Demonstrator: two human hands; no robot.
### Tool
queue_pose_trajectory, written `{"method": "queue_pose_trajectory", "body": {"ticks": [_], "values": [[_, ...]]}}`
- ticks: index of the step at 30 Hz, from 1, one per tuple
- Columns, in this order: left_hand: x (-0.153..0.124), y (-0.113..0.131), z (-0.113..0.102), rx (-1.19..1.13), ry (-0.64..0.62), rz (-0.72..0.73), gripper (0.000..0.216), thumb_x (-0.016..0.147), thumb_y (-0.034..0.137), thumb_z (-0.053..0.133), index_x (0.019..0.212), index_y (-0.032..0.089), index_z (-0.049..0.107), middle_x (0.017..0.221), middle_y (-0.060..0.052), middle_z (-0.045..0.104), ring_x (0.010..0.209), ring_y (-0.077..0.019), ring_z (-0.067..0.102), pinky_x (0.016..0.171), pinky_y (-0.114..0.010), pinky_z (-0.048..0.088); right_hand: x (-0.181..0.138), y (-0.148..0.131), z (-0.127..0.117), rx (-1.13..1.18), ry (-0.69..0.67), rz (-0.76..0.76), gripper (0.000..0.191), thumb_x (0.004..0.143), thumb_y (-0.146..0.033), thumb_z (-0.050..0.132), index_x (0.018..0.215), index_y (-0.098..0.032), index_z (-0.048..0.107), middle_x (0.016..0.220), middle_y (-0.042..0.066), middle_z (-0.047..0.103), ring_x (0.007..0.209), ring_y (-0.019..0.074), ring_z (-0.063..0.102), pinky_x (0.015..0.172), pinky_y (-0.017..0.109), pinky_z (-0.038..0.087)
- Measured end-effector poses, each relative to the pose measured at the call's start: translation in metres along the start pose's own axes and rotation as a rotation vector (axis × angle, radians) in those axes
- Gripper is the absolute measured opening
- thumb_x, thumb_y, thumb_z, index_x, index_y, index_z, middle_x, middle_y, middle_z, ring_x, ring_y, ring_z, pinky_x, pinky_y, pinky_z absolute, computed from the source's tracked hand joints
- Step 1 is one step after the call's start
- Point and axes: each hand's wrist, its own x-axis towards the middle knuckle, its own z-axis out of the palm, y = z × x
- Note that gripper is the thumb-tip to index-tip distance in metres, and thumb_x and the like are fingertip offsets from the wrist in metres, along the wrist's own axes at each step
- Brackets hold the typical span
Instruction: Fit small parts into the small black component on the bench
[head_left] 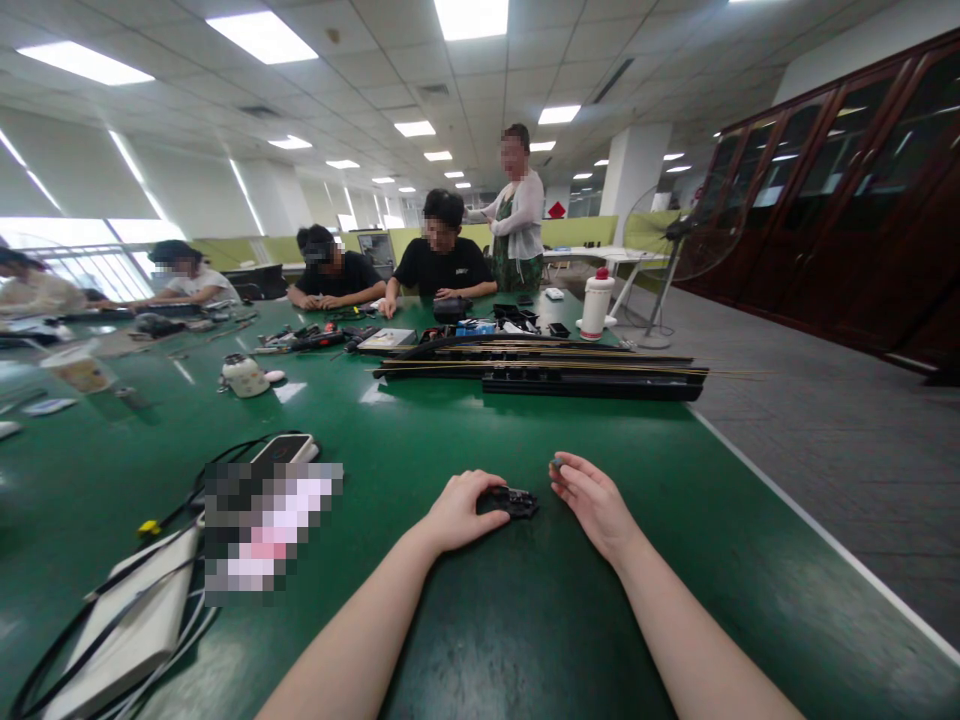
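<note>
My left hand is closed around one end of a small black plastic part, which has an open, detailed inside and rests at the green tabletop. To its right, my right hand is raised a little above the table. Its thumb and fingertips pinch a small grey piece, too small to name. A gap separates the grey piece from the black part.
Long black strips with thin brass-coloured rods lie across the table ahead. A white bottle with a red cap stands behind them. At left are a white box, cables and a small white jar. Several people sit beyond; one person stands.
</note>
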Motion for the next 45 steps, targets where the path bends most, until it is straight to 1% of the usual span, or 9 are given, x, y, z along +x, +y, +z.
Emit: {"method": "queue_pose_trajectory", "body": {"ticks": [9,17,21,27,34,39,42,45], "values": [[0.001,-0.001,0.001,-0.007,0.011,0.011,0.039,0.074,0.033,0.068,0.111,0.022,0.059,0.104,-0.004,0.065,0.097,-0.0227,0.058,0.087,-0.035,0.043,0.000,0.001,0.001,0.047,0.007,0.015,0.032,0.054,-0.034,0.080,0.083,-0.024,0.070,0.083,0.001,0.070,0.078,0.0168,0.063,0.073,0.031,0.047],[0.001,-0.002,0.002,0.002,0.010,0.004,0.040,0.074,0.034,0.069,0.111,0.023,0.059,0.104,-0.003,0.064,0.098,-0.0230,0.058,0.087,-0.035,0.043,0.000,0.002,0.001,0.005,-0.002,-0.002,0.034,0.056,-0.035,0.079,0.086,-0.025,0.068,0.085,0.001,0.071,0.080,0.0183,0.063,0.075,0.033,0.047],[0.000,-0.001,0.001,-0.003,0.009,0.005,0.039,0.074,0.034,0.068,0.111,0.022,0.059,0.104,-0.004,0.064,0.098,-0.0230,0.057,0.087,-0.035,0.042,0.000,0.004,0.002,0.008,-0.011,0.000,0.034,0.056,-0.035,0.080,0.086,-0.025,0.069,0.085,0.001,0.071,0.079,0.0173,0.063,0.075,0.032,0.047],[0.001,0.000,0.000,0.003,-0.001,-0.002,0.040,0.074,0.033,0.069,0.111,0.023,0.058,0.104,-0.004,0.064,0.098,-0.0233,0.057,0.088,-0.036,0.042,-0.001,0.004,0.005,-0.051,-0.027,-0.018,0.036,0.055,-0.039,0.080,0.084,-0.023,0.068,0.087,0.004,0.071,0.082,0.0195,0.063,0.077,0.035,0.047],[0.000,-0.001,0.001,0.004,0.000,0.003,0.040,0.074,0.034,0.069,0.111,0.022,0.059,0.104,-0.003,0.064,0.098,-0.0233,0.057,0.087,-0.036,0.042,-0.002,0.007,0.009,-0.091,-0.052,0.014,0.040,0.052,-0.040,0.082,0.085,-0.021,0.070,0.088,0.005,0.072,0.084,0.0191,0.064,0.080,0.034,0.047],[0.000,-0.002,0.001,-0.001,-0.005,0.004,0.039,0.075,0.034,0.068,0.112,0.023,0.058,0.105,-0.003,0.065,0.099,-0.0233,0.057,0.088,-0.035,0.042,-0.003,0.010,0.012,-0.165,-0.086,-0.021,0.041,0.052,-0.043,0.082,0.085,-0.021,0.069,0.089,0.006,0.073,0.090,0.0224,0.066,0.086,0.038,0.047],[0.000,-0.003,0.001,-0.001,-0.004,0.001,0.041,0.075,0.035,0.068,0.112,0.024,0.058,0.105,-0.003,0.065,0.099,-0.0236,0.057,0.088,-0.036,0.042,-0.004,0.009,0.015,-0.228,-0.110,-0.043,0.042,0.051,-0.045,0.082,0.084,-0.021,0.069,0.088,0.006,0.074,0.089,0.0233,0.066,0.089,0.041,0.047],[0.000,-0.004,0.002,0.001,0.001,0.005,0.041,0.075,0.036,0.068,0.112,0.023,0.058,0.104,-0.004,0.064,0.098,-0.0237,0.057,0.087,-0.036,0.043,-0.005,0.010,0.017,-0.284,-0.138,-0.061,0.040,0.052,-0.045,0.081,0.082,-0.021,0.069,0.085,0.006,0.074,0.086,0.0228,0.067,0.088,0.041,0.048]]}}
